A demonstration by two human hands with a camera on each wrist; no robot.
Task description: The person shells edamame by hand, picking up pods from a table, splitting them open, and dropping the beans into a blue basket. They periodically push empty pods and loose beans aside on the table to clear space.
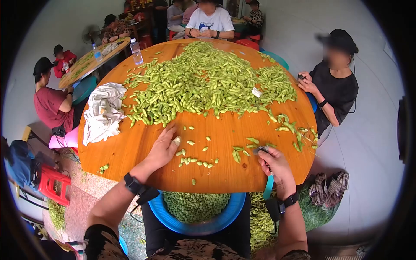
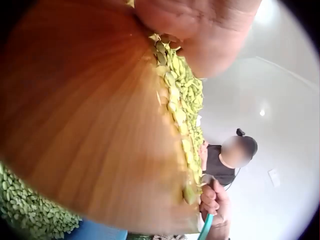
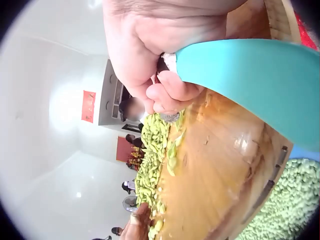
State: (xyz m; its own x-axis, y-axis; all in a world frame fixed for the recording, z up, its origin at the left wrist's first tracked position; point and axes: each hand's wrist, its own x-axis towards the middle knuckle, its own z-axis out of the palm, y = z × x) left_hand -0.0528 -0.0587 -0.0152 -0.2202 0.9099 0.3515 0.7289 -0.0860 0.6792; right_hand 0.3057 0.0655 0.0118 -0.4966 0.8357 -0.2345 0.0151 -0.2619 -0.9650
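Note:
My left hand (image 1: pixel 162 149) rests on the wooden table (image 1: pixel 125 160) with its fingers stretched toward the heap of green pods (image 1: pixel 195 86). Several shelled beans (image 1: pixel 199 163) lie just right of it. My right hand (image 1: pixel 277 167) curls round a small tool with a teal handle (image 1: pixel 269 185), its dark tip (image 1: pixel 260 149) showing past the fingertips beside a few loose pods (image 1: pixel 236 156). In the right wrist view, the teal handle (image 3: pixel 245 85) sticks out of the curled fingers (image 3: pixel 170 92). The left wrist view shows the left palm (image 2: pixel 200 25) above the table.
A blue basin (image 1: pixel 156 210) of shelled beans stands below the table edge, between the legs. A white cloth (image 1: pixel 104 112) lies at the left, and a bottle (image 1: pixel 136 52) stands behind it. People sit round this table and another one. More pods (image 1: pixel 262 216) lie on the floor.

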